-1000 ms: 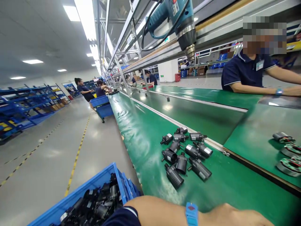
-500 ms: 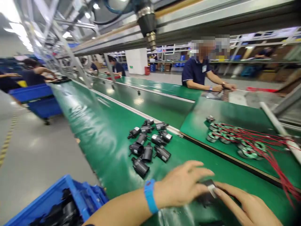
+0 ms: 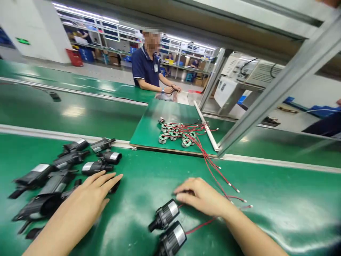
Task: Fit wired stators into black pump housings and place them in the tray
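My left hand (image 3: 92,197) reaches over a group of black cylindrical housings (image 3: 68,160) with silver labels, several of them lying loose. Its fingers are stretched out, over a housing they partly hide; no grip shows. Towards the middle, my right hand (image 3: 204,195) hovers low over the bench, fingers bent and thumb a little apart from them, with no object visible between. Just left of and below it lies a black motor-like unit (image 3: 167,215) with a silver label and red wire. Nearer me lies a second such unit (image 3: 173,240), its red wire running right beneath my right forearm.
Round stator-like coils (image 3: 174,135) with green boards and long red wires (image 3: 206,156) lie on a raised green board (image 3: 151,119); the wires trail onto the green bench (image 3: 279,192). A metal post (image 3: 269,96) slants up at right. Across the bench stands a co-worker (image 3: 146,69).
My view has swung right. Both hands were together at a black housing; now they are apart, the left over the group of housings, the right near the two wired units.
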`<state>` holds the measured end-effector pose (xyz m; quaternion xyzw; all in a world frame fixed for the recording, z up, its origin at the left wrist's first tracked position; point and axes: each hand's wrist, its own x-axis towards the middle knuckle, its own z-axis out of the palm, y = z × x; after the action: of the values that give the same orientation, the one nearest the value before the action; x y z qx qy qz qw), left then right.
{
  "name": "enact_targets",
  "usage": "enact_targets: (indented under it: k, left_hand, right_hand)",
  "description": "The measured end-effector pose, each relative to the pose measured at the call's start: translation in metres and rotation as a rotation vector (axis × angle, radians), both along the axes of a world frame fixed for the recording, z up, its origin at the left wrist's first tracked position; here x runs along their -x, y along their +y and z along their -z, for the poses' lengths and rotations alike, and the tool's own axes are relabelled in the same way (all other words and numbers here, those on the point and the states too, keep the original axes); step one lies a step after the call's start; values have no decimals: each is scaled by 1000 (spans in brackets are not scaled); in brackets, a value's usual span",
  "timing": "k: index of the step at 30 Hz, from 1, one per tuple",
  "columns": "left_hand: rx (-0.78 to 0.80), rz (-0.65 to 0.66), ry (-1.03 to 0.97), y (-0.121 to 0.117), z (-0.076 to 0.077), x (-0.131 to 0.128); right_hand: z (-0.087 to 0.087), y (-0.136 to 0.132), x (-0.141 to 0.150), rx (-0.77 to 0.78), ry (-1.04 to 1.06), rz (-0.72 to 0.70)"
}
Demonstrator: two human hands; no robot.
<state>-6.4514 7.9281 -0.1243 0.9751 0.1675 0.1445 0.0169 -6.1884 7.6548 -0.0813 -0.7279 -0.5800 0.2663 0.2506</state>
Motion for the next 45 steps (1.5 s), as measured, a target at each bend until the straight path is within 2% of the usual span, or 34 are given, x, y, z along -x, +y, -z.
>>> enact_targets:
  k: [3,5,7,10,13,16,20,27,31,35,38,41,45]
  left_hand:
    - [-5,-4,12,-5,-2,-9]
    - [14,-6,-30,-16,-7,-19]
    - [80,6,-126,-31,-10,-29]
    - [214,8,-278,-55,-8,-43]
    - [298,35,-335,-74,-5,-51]
    - [317,93,-335,-82,-4,-55]
    - [319,96,-333,-83,-4,-54]
    - [363,83,-326,-80,-4,-52]
    - [407,65,-336,-77,-4,-52]
    - [471,42,-365,-76,-2,-54]
    - [572,8,-380,-78,1,-56]
    - [712,-22,-403,-81,2,-57]
    - [817,-28,-408,-85,0,-56]
  right_hand:
    - [-6,12,-27,-225,-402,230]
    - [-8,26,-48,-250,-657,328]
    - [-6,40,-65,-213,-820,365]
    - [-1,54,-81,-194,-890,395]
    - [3,56,-89,-281,-820,521]
    - [2,56,-93,-363,-733,622]
    - [-6,74,-91,-329,-724,527]
    - [-11,133,-67,-216,-867,199]
    - [-8,146,-58,-237,-853,174]
    - [-3,133,-41,-268,-809,124]
    - [-2,111,-20,-396,-533,64]
    - [-11,88,1,-480,-220,18]
    - [-30,67,18,-433,-131,-83]
